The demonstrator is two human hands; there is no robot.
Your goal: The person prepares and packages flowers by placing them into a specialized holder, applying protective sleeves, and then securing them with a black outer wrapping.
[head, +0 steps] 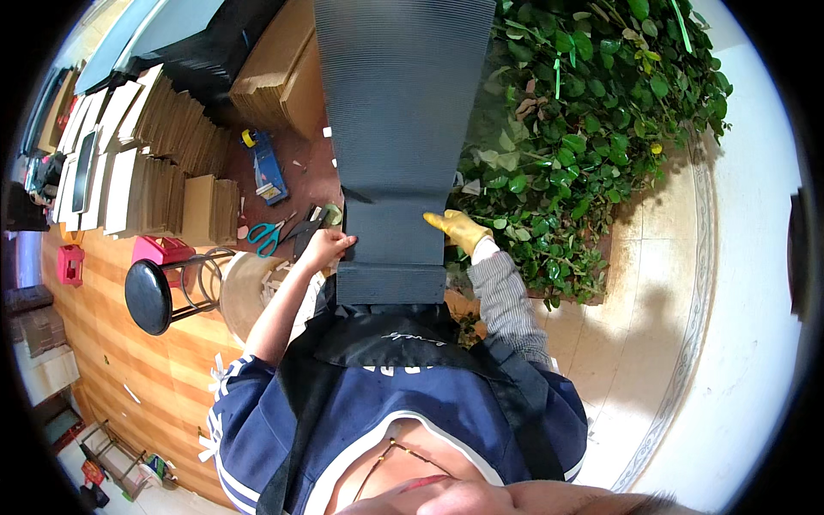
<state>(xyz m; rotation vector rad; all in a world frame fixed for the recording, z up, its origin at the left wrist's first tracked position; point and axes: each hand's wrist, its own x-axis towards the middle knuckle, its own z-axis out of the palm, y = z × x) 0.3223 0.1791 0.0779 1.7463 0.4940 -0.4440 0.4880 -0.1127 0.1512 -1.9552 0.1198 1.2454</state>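
A long sheet of dark grey corrugated board (399, 116) runs away from my body, with a creased, folded part nearest my black apron (386, 338). My left hand (325, 250), bare, has its fingers closed at the left edge of the sheet; whether they pinch it cannot be told. Over the right edge is my right hand (460, 230) in a yellow glove, a finger pointing onto the surface and the others curled. What the glove's curled fingers hold, if anything, is hidden. Teal-handled scissors (264, 238) lie left of my left hand.
Leafy green stems (566, 148) are heaped on the right. A blue tape dispenser (269, 168) lies on the left, near stacked cardboard sheets (154, 187) and a phone-like device (84, 170). A round black stool (148, 297) and a pink stool (161, 251) stand at the left.
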